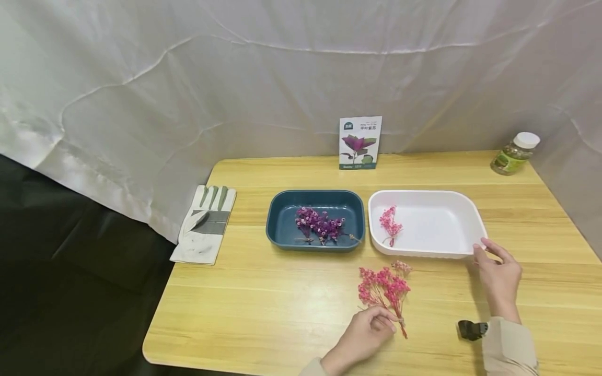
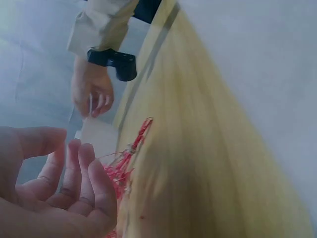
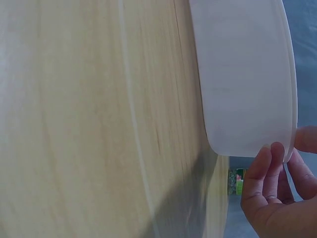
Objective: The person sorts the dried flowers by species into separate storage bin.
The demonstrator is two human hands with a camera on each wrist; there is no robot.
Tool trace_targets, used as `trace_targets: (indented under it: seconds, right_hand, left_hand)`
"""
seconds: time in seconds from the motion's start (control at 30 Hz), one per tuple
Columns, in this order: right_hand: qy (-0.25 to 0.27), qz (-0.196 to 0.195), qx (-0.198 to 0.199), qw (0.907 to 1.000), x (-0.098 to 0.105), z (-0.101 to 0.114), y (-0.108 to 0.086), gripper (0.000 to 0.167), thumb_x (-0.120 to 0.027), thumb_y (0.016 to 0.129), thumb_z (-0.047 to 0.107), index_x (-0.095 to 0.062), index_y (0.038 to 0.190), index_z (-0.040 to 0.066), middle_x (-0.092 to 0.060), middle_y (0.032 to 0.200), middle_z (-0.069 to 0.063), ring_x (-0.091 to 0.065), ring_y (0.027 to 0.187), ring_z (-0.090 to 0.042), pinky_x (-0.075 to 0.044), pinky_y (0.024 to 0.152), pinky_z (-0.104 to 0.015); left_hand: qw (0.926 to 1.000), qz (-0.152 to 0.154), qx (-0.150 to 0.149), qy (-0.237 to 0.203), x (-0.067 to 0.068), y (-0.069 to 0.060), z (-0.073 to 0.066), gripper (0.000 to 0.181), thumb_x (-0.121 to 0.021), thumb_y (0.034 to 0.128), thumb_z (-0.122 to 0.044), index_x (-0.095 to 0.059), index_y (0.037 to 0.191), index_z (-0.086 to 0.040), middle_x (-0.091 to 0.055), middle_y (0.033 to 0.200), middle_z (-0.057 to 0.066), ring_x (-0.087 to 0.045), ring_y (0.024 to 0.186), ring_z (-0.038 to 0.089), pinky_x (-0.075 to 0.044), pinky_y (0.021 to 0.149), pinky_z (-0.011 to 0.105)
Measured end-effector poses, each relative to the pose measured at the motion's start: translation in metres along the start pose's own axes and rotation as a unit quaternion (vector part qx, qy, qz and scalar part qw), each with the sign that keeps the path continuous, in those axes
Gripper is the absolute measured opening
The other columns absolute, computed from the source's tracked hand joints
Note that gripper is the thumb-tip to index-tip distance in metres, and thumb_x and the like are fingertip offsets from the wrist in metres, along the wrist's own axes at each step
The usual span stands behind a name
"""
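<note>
- Left hand, fingers bent beside pink dried flowers; whether its grip pinches them, I cannot tell.
- Right hand: grip pinching white tray at one corner.

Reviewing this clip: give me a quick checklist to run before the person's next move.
1. Right hand on the white tray: ok, it pinches the near right corner.
2. Left hand securely holding a stem: cannot tell; its fingertips are by the stems, but any grip is unclear.
3. Pink flowers all in one place: not ok; a sprig lies in the white tray, a larger bunch in front of it.
4. Purple flowers separate from the pink: ok, in the dark blue tray.
5. Jar capped: ok, white lid on.
</note>
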State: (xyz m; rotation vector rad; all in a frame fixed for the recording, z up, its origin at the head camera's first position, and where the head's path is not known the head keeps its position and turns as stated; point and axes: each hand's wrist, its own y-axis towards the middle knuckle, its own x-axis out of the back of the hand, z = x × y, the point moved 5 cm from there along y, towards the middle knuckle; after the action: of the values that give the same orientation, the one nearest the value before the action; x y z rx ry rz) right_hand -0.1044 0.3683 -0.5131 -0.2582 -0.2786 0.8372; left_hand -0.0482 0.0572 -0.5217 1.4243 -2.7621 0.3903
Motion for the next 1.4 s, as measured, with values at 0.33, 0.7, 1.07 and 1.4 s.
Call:
trace_targets:
  seconds: [0.33,0.7,1.07,1.4]
  right_hand:
    - [0.003,0.005,0.011,0.9999,0.001,-0.001,0.001,0.034,-0.068,0.091,0.022,-0.066,0.124,0.021,-0.053,0.097,0.018,-0.062,0.060,0.005,-0.047,0.057,-0.008]
    - [-0.008,-0.002,0.003,1.0000,0.001,-0.001,0.002,0.038,-0.068,0.091,0.023,-0.064,0.128,0.019,-0.054,0.096,0.020,-0.062,0.061,0.005,-0.045,0.055,-0.008]
    - [-0.002,0.001,0.005,1.0000,0.001,0.000,-0.001,0.038,-0.068,0.091,0.022,-0.063,0.129,0.018,-0.053,0.097,0.018,-0.062,0.062,0.005,-0.047,0.058,-0.007]
    - [0.001,0.002,0.008,1.0000,0.001,-0.001,-0.001,0.039,-0.067,0.092,0.022,-0.062,0.130,0.016,-0.052,0.098,0.015,-0.061,0.062,0.005,-0.048,0.059,-0.008]
  left_hand:
    - [0.9973,-0.051,0.018,0.050,0.006,0.008,0.006,0.023,-0.061,0.0890,-0.008,-0.066,0.111,-0.006,-0.069,0.091,-0.002,-0.058,0.075,-0.005,-0.049,0.071,0.013]
    - [0.9793,-0.161,0.000,0.122,0.027,0.016,0.008,0.023,-0.062,0.0852,0.000,-0.067,0.107,-0.007,-0.062,0.084,-0.004,-0.049,0.071,-0.006,-0.044,0.064,0.012]
    - [0.9586,-0.227,0.009,0.172,0.036,0.020,0.010,0.022,-0.067,0.0809,0.003,-0.067,0.100,-0.009,-0.055,0.089,-0.001,-0.046,0.070,-0.001,-0.041,0.059,0.014]
    - [0.9640,-0.245,0.028,0.099,0.044,0.021,0.014,0.022,-0.067,0.0811,0.008,-0.063,0.101,-0.002,-0.058,0.088,0.003,-0.053,0.068,0.001,-0.048,0.062,0.015]
